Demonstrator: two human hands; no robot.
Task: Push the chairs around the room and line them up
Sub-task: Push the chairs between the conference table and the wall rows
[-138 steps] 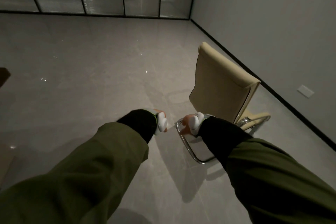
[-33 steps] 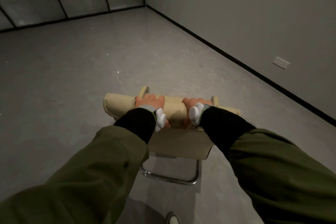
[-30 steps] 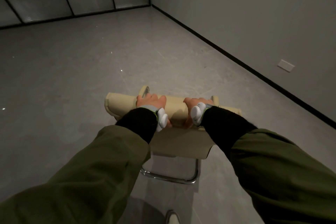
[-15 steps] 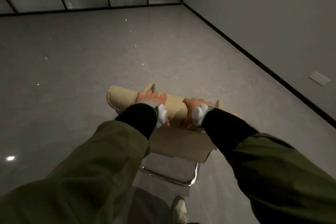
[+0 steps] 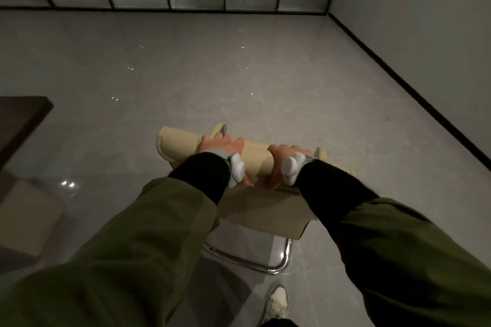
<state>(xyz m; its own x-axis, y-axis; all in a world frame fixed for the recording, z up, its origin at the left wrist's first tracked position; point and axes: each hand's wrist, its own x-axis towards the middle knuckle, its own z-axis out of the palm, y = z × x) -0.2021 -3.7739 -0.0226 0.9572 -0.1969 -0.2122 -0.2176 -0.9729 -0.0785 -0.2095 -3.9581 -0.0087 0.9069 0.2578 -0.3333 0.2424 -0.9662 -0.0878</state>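
Grey tiled floor (image 5: 239, 74), glass partition far off — chair (image 5: 180, 145) mid-push in open room.
Left hand (image 5: 221, 145) and right hand (image 5: 285, 152) both curl over the chair's padded top edge, gripping it; dark table (image 5: 18, 119) sits left of the chair. Likely next: keep shoving forward, steer toward wherever the row forms — no other chairs visible.

Open floor (image 5: 239, 74) stretched far ahead of the chair (image 5: 180, 146); a dark tabletop (image 5: 18, 117) crowded the near left, and the wall (image 5: 425, 34) closed the right.
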